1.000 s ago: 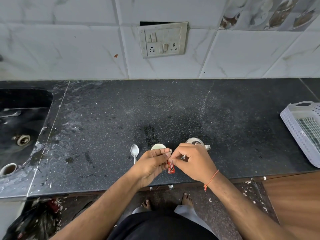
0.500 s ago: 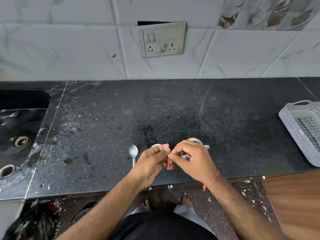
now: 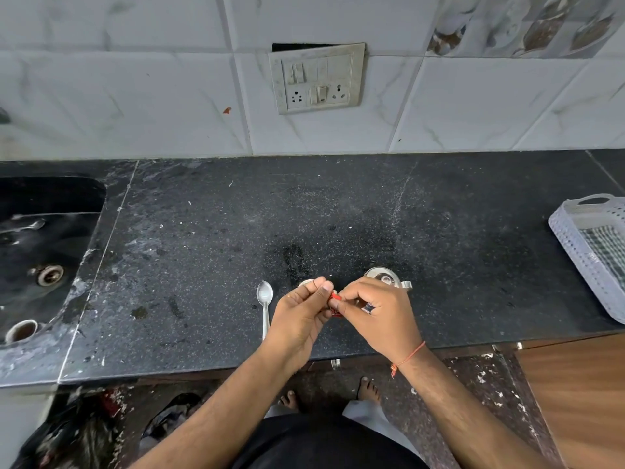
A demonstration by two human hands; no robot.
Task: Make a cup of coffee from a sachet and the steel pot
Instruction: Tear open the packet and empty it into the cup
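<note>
Biggest thing in view was the one black stone counter point(image 3: 338, 214), speckled and kinda dusty, running under a white tiled wall point(image 3: 135, 96). One sink point(image 3: 40, 252) was sunk into its left end, with one drain point(image 3: 50, 275) and one small brown-stained cup point(image 3: 22, 330) sitting down near the sink's front corner. On the wall there was one switch plate point(image 3: 317, 78) with two sockets on it. Over at the right edge sat one white plastic basket point(image 3: 588, 252) with a checked cloth point(image 3: 605, 255) inside.

Two hands were up front, close together near the counter's front edge. The left hand point(image 3: 299, 316) and right hand point(image 3: 375, 316) were both pinching the one little red sachet point(image 3: 334, 301) between thumb and fingertips, other fingers curled in, and the sachet was held just above the counter between them. Most of it was covered by the fingers. There was one orange thread point(image 3: 407, 358) around the right wrist.

Behind the right hand, one steel pot point(image 3: 384, 276) stood on the counter, partly hidden. Only a sliver of one pale cup point(image 3: 306, 283) peeked out behind the left hand's fingers. One steel spoon point(image 3: 264, 301) lay just left of the left hand, bowl pointing away from the person.

Two bare feet point(image 3: 368, 387) showed on the floor below.
</note>
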